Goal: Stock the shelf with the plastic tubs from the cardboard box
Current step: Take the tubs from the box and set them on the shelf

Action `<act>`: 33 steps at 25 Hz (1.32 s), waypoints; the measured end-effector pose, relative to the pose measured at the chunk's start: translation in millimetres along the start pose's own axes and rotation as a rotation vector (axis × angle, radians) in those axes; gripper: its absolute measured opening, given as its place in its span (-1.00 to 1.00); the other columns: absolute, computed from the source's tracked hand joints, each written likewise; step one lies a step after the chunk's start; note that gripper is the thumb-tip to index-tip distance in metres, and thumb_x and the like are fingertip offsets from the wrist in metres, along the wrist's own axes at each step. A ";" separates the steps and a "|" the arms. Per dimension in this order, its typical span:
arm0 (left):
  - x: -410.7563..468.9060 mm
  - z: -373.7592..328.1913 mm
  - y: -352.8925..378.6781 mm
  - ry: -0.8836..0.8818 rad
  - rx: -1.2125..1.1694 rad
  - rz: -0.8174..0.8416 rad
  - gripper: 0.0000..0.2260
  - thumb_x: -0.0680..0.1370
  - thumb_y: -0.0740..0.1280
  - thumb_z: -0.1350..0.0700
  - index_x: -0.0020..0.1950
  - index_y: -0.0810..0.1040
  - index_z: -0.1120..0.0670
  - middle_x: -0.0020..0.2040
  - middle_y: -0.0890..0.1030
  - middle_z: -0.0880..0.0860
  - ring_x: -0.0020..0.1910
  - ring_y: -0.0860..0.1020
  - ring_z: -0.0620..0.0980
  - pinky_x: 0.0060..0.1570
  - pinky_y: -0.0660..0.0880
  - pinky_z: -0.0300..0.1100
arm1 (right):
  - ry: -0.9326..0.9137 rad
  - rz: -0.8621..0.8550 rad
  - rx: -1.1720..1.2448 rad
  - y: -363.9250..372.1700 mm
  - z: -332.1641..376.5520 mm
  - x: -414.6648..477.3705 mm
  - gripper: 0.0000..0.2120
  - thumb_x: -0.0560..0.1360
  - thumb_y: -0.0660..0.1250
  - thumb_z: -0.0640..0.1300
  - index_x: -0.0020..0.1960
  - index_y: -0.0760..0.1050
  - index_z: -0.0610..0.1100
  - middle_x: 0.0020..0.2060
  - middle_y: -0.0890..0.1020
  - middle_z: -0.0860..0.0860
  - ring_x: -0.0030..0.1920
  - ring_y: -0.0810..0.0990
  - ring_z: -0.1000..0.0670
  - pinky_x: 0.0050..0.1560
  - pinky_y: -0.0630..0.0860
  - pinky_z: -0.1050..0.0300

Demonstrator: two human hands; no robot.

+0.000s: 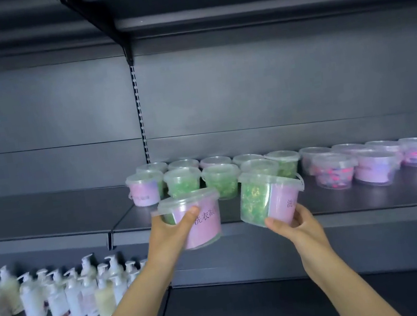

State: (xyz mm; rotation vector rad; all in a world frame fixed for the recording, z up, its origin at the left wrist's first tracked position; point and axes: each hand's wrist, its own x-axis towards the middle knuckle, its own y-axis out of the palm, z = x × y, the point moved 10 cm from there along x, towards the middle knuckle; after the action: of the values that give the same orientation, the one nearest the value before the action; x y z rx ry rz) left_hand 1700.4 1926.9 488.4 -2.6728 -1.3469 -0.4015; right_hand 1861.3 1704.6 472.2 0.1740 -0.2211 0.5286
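Two plastic tubs are in the person's hands, both raised in front of the edge of the middle shelf (370, 201). The left hand (174, 225) grips the left tub (200, 218) from the side, with the thumb lying across its pink label. The label carries printed characters, and a little green content shows beside it. This tub is slightly tilted, and its base hangs lower than the shelf edge.

At 3 o'clock from it, with a small gap between, the right hand (296, 221) holds the right tub (264, 198) near the base. The thumb presses on the lower front wall and the fingers curl around the right side. This tub is also tilted. Its green content faces the camera, and its pink label is turned toward 3 o'clock.

At 12 o'clock from both hands, the green tubs (182, 182) stand close together in rows on the shelf, with lids on. At their 9 o'clock end stands one pink-labelled tub (144, 191). At 3 o'clock from the green group stand the shallow tubs (334, 171), with pink and blue content.

At 7 o'clock in the view, white and cream pump bottles (60, 293) stand in a group on the lower shelf (252, 311). A slotted upright rail (139, 108) runs up the back panel toward 12 o'clock.
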 end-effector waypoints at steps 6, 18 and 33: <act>84.1 9.9 -79.0 0.117 0.015 -0.101 -0.20 0.17 0.51 -0.10 0.32 0.29 0.06 0.09 0.50 -0.10 0.07 0.53 -0.14 -0.01 0.47 -0.25 | 0.019 -0.002 -0.031 87.4 -29.3 38.2 -0.47 0.35 0.50 -0.23 0.24 0.39 -0.01 0.07 0.59 0.12 0.04 0.54 0.19 -0.10 0.40 0.34; 141.8 43.3 -110.0 0.105 0.355 0.004 -0.48 0.39 0.49 0.01 0.27 0.41 0.08 0.09 0.53 -0.06 0.04 0.48 -0.08 0.01 0.34 -0.28 | -0.009 0.003 -0.110 147.4 -45.4 61.8 -0.35 0.29 0.55 -0.20 0.31 0.38 0.00 0.09 0.58 0.15 0.06 0.54 0.24 -0.06 0.42 0.33; 38.3 18.6 -57.7 -0.058 0.846 0.062 -0.62 0.54 0.27 -0.09 0.14 0.47 0.21 0.07 0.54 0.12 0.07 0.52 0.11 -0.12 0.35 -0.20 | -0.054 0.052 -0.018 75.3 -14.3 36.0 -0.43 0.31 0.52 -0.29 0.26 0.45 -0.03 0.10 0.62 0.10 0.08 0.58 0.17 -0.06 0.45 0.31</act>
State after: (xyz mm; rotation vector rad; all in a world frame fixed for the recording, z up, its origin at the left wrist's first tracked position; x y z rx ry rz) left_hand 1679.2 1995.0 481.0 -2.0076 -1.0957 0.2222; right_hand 1855.0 1788.9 475.6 0.1651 -0.2841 0.5741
